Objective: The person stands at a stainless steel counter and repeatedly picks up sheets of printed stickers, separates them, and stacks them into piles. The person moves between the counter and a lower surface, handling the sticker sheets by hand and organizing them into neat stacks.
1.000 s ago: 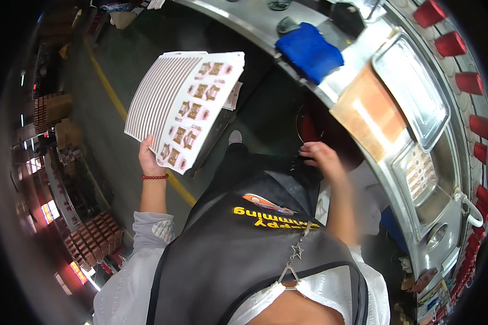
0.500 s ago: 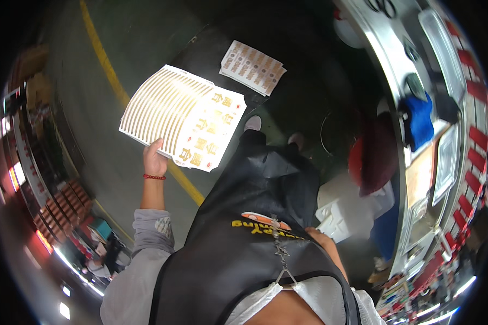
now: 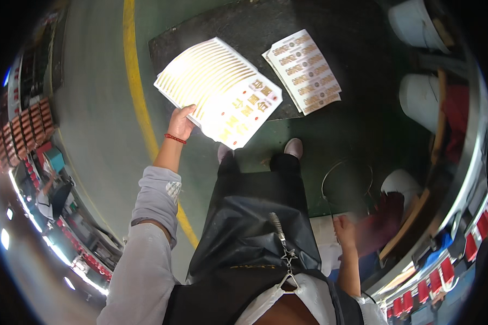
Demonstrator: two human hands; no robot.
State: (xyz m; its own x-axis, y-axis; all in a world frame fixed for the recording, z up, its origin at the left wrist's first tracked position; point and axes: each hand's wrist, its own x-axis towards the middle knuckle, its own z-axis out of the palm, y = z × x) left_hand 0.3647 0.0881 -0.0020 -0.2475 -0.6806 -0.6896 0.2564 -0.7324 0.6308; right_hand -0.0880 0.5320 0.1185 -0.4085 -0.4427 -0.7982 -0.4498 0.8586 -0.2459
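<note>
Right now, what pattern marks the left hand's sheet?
The sheet has gold stripes, gold motifs and red dots on white; best in head view.

The striped sheets (image 3: 217,89) are white, with parallel gold bands across one part and gold motifs with red dots across the other (glare pales both). Toward the near edge of the black platform (image 3: 249,32), the white printed stack (image 3: 305,73) bears rows of brown motifs. The grey-green floor (image 3: 95,92) carries a yellow line (image 3: 133,70).

Lt-grey L sleeve (image 3: 156,197) w/ checked patch (image 3: 173,189), red bead bracelet (image 3: 175,139) on L wrist (image 3: 180,131). Glossy blk apron (image 3: 249,225), sm. yellow marking (image 3: 260,266), silver star charm (image 3: 290,255) & triangular ring (image 3: 289,283). Wht top (image 3: 312,286), blk trousers (image 3: 286,163), pale pinkish shoes (image 3: 294,147).
</note>
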